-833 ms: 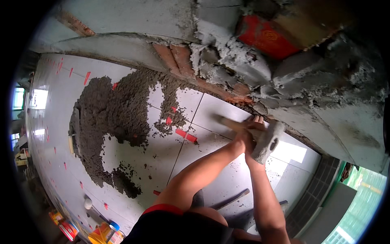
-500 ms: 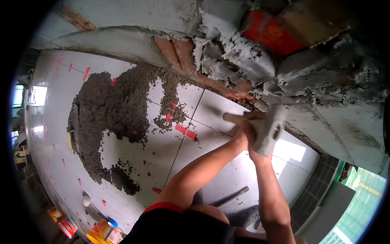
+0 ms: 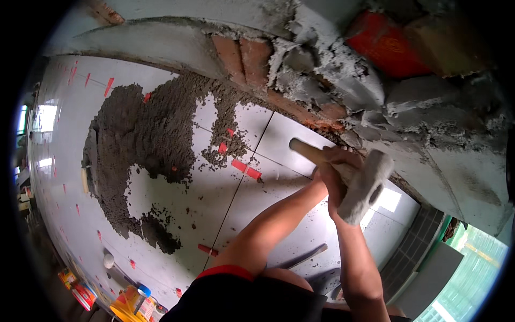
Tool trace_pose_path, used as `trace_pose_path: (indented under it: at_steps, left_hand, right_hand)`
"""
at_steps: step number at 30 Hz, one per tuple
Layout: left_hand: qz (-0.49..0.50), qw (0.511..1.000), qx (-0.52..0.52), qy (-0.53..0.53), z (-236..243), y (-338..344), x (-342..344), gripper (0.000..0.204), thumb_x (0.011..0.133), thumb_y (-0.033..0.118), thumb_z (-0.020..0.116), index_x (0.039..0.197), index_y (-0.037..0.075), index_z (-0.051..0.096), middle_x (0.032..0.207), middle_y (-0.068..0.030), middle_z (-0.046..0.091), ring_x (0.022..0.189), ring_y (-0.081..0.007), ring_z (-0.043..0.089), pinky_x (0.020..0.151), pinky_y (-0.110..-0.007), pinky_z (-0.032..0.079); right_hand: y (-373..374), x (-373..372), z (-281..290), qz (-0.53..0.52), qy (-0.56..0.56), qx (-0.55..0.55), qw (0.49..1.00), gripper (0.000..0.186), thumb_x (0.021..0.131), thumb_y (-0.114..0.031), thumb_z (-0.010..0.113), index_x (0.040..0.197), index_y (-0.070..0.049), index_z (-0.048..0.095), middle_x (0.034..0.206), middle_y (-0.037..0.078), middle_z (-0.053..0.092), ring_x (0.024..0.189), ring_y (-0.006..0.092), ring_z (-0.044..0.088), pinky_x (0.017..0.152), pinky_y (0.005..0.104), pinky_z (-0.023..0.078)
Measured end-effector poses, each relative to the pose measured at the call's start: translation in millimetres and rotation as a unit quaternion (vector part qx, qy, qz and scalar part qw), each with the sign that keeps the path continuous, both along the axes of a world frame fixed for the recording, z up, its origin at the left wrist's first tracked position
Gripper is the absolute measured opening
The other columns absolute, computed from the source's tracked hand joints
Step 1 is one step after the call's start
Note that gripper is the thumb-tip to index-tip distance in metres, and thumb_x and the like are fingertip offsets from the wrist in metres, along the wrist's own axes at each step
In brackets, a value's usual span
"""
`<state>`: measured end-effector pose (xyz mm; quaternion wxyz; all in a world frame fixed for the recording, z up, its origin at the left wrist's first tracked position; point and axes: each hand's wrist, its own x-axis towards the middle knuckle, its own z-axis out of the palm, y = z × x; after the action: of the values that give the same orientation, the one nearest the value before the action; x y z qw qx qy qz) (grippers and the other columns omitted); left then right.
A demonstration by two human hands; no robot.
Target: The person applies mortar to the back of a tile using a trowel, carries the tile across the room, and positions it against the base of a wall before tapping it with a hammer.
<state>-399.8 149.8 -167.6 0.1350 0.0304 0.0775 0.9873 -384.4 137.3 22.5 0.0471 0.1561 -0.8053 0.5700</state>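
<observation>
Both my hands grip a hammer with a thick wooden handle (image 3: 307,151) and a heavy, grey, mortar-caked head (image 3: 367,188). My left hand (image 3: 325,174) is closed round the handle, its wrist close against the other hand. My right hand (image 3: 335,193) is closed there as well, partly hidden behind the hammer head. The hammer is held above white floor tiles (image 3: 292,201), near the foot of a rough wall of brick and mortar (image 3: 311,115). The handle's free end points left.
Wet grey mortar (image 3: 155,129) covers many tiles on the left; a tool with a pale handle (image 3: 85,180) lies at its edge. Red tile clips (image 3: 247,169) stand along joints. A white-headed mallet (image 3: 109,261) and yellow bucket (image 3: 122,305) are lower left. A dark bar (image 3: 304,256) lies by my legs.
The hammer head has shifted slightly right and lower in the picture, and more of the handle shows. Both hands keep their grip. The whole view has shifted slightly.
</observation>
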Motion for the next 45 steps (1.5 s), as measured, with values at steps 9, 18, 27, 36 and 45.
trace_pose_path:
  at_steps: [9,18,27,36,45]
  left_hand:
    - [0.005,0.981,-0.191,0.03,6.5,-9.6,4.4,0.048,0.101,0.043,0.049,0.131,0.005,0.05,0.132,-0.0114,0.051,0.129,-0.0242,0.045,0.11,-0.039,0.036]
    - [0.045,0.635,-0.74,0.218,10.1,-11.8,12.8,0.053,0.1,0.044,0.05,0.134,0.004,0.048,0.136,-0.0132,0.049,0.132,-0.0261,0.043,0.112,-0.041,0.035]
    - [0.031,0.431,-0.854,0.292,14.3,-8.0,5.8,0.058,0.1,0.045,0.051,0.137,0.002,0.047,0.141,-0.015,0.047,0.135,-0.028,0.04,0.113,-0.043,0.033]
    - [0.017,0.407,-0.865,0.294,16.8,-13.5,-2.4,0.062,0.099,0.047,0.051,0.14,0.0,0.045,0.145,-0.0168,0.045,0.139,-0.0299,0.038,0.115,-0.045,0.031]
    - [0.0,0.37,-0.884,0.287,28.1,-13.0,1.5,0.067,0.098,0.048,0.052,0.143,-0.001,0.044,0.149,-0.0186,0.043,0.142,-0.0318,0.035,0.117,-0.047,0.03]
  right_hand:
    - [-6.1,0.1,-12.5,0.001,-0.056,0.125,0.991,0.021,0.087,-0.003,0.063,0.108,0.002,0.058,0.108,0.016,0.063,0.098,0.027,0.06,0.094,0.0387,0.042]
    - [-10.8,-3.5,-26.1,0.008,-0.048,0.1,0.994,0.023,0.086,-0.007,0.066,0.107,-0.002,0.062,0.11,0.016,0.061,0.103,0.028,0.057,0.085,0.0433,0.048]
    - [-16.1,-3.7,-24.6,-0.035,0.025,0.052,0.998,0.017,0.082,-0.005,0.07,0.097,-0.002,0.063,0.1,0.014,0.065,0.091,0.0271,0.061,0.083,0.0391,0.048]
    - [-29.0,-16.7,-20.3,-0.033,0.031,0.089,0.995,0.02,0.082,-0.018,0.069,0.098,-0.006,0.065,0.093,0.01,0.065,0.084,0.0233,0.056,0.079,0.0401,0.044]
    - [14.4,-32.2,-0.4,0.105,-0.034,0.131,0.985,0.02,0.079,0.0,0.068,0.098,-0.003,0.066,0.094,0.013,0.067,0.078,0.0202,0.063,0.068,0.0319,0.053]
